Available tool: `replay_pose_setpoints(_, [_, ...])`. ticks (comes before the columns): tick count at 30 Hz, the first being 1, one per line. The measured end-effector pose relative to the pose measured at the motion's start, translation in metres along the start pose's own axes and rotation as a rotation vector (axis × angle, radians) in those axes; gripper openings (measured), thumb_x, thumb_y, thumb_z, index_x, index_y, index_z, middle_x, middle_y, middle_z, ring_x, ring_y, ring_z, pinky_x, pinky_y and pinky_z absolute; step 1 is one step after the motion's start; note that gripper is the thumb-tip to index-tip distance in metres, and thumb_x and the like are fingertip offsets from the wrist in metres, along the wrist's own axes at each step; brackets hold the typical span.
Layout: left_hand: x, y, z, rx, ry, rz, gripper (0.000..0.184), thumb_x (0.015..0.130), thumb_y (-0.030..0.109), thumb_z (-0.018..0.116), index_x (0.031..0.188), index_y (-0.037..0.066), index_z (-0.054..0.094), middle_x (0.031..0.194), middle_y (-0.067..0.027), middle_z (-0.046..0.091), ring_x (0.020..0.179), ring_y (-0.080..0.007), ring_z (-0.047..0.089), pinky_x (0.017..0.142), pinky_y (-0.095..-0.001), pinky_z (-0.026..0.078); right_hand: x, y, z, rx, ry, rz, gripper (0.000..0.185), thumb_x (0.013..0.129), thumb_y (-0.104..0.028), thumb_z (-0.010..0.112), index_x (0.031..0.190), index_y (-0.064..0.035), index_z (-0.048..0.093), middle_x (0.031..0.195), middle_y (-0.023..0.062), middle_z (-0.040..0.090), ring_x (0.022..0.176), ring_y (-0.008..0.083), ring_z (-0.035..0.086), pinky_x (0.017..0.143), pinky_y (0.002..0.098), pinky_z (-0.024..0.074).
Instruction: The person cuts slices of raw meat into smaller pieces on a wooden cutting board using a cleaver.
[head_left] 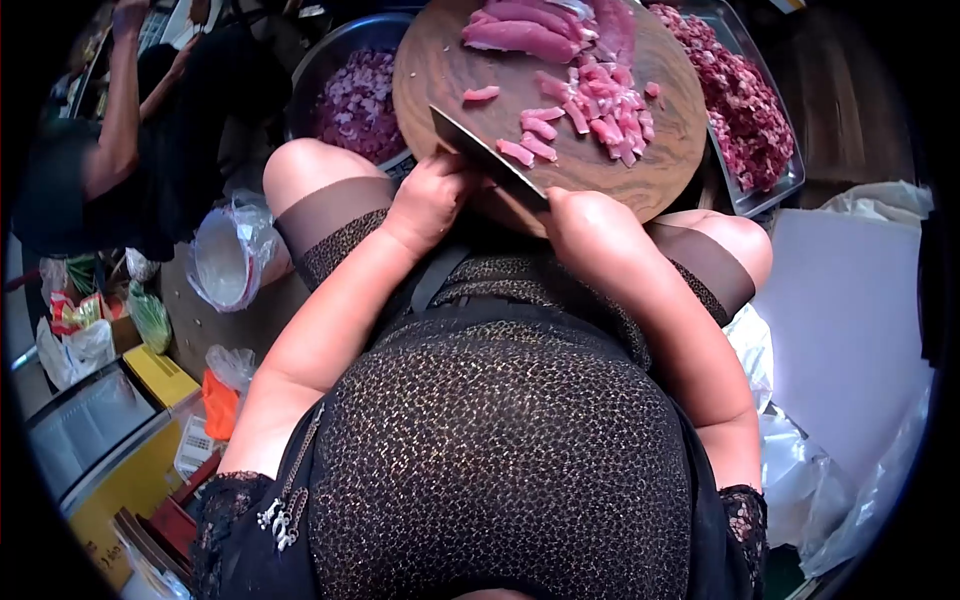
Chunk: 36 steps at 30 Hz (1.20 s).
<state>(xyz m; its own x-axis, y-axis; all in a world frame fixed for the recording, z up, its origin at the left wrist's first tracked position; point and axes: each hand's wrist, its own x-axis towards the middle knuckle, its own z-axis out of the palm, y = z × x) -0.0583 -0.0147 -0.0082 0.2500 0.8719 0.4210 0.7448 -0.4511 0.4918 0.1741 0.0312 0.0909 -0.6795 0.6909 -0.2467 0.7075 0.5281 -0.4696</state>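
A round wooden chopping board (440, 75) lies in front of my knees. My right hand (590, 215) is wrapped round the handle end of a cleaver (485, 155), its blade slanting up and left over the board's near edge. Beside the blade, my left hand (430, 200) is closed with curled fingers; the blade partly hides the fingertips and anything in them. Cut strips and cubes of pink meat (605, 105) are heaped on the board's right half. Larger uncut pieces of meat (520, 38) lie at its far side. One small strip (481, 94) sits apart on the left.
A metal bowl (305, 75) of chopped meat stands left of the board. On the right is a metal tray (785, 165) of minced meat (740, 100). A bag-lined bucket (225, 260) stands at left. Another person's arm (118, 120) shows at upper left.
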Motion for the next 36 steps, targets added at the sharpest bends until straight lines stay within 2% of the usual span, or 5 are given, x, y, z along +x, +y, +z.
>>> replay_pose_setpoints(22, [0.163,-0.027,0.054,-0.215,-0.051,-0.108,0.041,0.07,-0.004,0.06,0.108,0.009,0.069,0.114,-0.014,0.067,0.111,-0.0322,0.061,0.099,-0.0385,0.048,-0.018,0.093,-0.021,0.129,0.286,0.41,0.029,0.094,-0.024,0.055,0.105,0.0014,0.063,0.089,0.0269,0.068,0.088,0.044,0.065,0.08,0.0524,0.0502])
replay_pose_setpoints(26, [0.177,-0.08,0.049,0.228,0.076,-0.271,0.04,0.078,0.008,0.068,0.118,0.008,0.064,0.116,-0.0148,0.066,0.113,-0.0337,0.059,0.102,-0.0408,0.046,-0.039,0.069,-0.018,0.231,0.176,0.255,0.028,0.093,-0.024,0.056,0.1,0.0019,0.062,0.087,0.0281,0.067,0.088,0.0441,0.065,0.081,0.0526,0.0499])
replay_pose_setpoints(30, [0.185,-0.04,0.007,0.503,-0.391,-0.402,0.029,0.073,0.021,0.075,0.098,0.01,0.069,0.104,-0.0121,0.069,0.102,-0.0341,0.063,0.091,-0.0452,0.051,-0.036,0.054,-0.023,0.149,0.044,0.231,0.027,0.093,-0.026,0.055,0.093,0.0004,0.064,0.087,0.0259,0.068,0.087,0.0435,0.066,0.081,0.0523,0.0504])
replay_pose_setpoints(34, [0.17,-0.054,0.004,0.576,-0.266,-0.258,0.024,0.072,0.027,0.077,0.087,0.011,0.069,0.097,-0.0097,0.071,0.093,-0.0306,0.067,0.086,-0.0402,0.054,-0.027,0.076,-0.028,0.096,0.236,0.366,0.027,0.095,-0.023,0.055,0.097,0.0031,0.062,0.089,0.0276,0.066,0.089,0.0444,0.064,0.079,0.051,0.0495])
replay_pose_setpoints(36, [0.173,-0.058,-0.005,-0.018,-0.154,-0.488,0.018,0.076,0.018,0.073,0.087,0.006,0.064,0.081,-0.0076,0.067,0.073,-0.0208,0.065,0.071,-0.0334,0.054,-0.026,0.094,-0.03,0.114,0.284,0.406,0.028,0.095,-0.023,0.055,0.099,0.0035,0.062,0.089,0.0275,0.066,0.088,0.0447,0.064,0.078,0.051,0.05])
